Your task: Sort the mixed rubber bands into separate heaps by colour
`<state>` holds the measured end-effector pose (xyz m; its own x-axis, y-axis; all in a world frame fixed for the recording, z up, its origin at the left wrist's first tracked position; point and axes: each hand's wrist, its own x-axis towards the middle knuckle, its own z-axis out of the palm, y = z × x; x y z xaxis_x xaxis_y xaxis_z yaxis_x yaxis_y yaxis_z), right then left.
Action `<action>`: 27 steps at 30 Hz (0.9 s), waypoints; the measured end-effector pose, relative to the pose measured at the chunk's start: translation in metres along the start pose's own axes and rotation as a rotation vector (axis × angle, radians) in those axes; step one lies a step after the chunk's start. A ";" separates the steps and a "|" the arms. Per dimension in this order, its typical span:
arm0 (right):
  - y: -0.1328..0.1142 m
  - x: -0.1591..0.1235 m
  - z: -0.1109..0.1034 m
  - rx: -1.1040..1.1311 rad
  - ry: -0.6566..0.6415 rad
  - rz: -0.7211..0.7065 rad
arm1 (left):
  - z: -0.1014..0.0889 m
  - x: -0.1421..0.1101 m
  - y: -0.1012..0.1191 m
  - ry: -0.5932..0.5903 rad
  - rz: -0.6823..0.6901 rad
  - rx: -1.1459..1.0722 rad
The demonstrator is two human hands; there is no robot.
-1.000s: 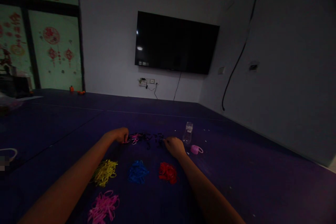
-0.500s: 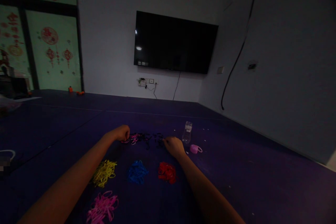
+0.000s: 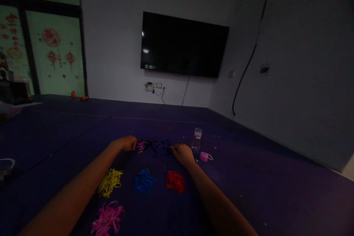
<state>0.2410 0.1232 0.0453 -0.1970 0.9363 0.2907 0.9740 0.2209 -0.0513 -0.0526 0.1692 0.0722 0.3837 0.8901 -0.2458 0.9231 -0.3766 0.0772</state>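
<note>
My left hand (image 3: pixel 129 143) is closed, its fingertips pressed down at the left end of a loose spread of rubber bands. Pink rubber bands (image 3: pixel 141 145) lie right beside those fingertips; anything pinched in them is hidden. Black rubber bands (image 3: pixel 153 144) are scattered from there across to my right hand (image 3: pixel 182 153). Its fingers are drawn together at the right edge of the black ones, and what they hold, if anything, is too small to make out. Nearer me are separate heaps of yellow (image 3: pixel 110 182), blue (image 3: pixel 144 181), red (image 3: pixel 175 181) and pink rubber bands (image 3: pixel 107 219).
Right of my right hand stands a clear bottle (image 3: pixel 196 140), with a pink cap with a loop (image 3: pixel 204 156) beside it. Small white scraps dot the purple surface (image 3: pixel 262 177). Farther off, a television (image 3: pixel 184 44) hangs on the wall, and a dark cable (image 3: pixel 250 59) dangles at right.
My left hand has lowered slightly toward the surface beside the pink rubber bands. My right hand stays almost where it was. The heaps, bottle and cap are unmoved.
</note>
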 end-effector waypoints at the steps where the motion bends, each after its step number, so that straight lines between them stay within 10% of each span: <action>1: 0.000 0.000 0.000 0.001 0.004 0.002 | 0.001 0.000 0.000 -0.004 0.001 0.005; 27: -0.002 0.000 -0.002 0.008 -0.005 0.009 | -0.007 -0.006 0.003 -0.002 -0.004 -0.003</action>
<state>0.2395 0.1224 0.0471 -0.1887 0.9396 0.2854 0.9748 0.2143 -0.0611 -0.0516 0.1646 0.0801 0.3801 0.8912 -0.2477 0.9247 -0.3724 0.0792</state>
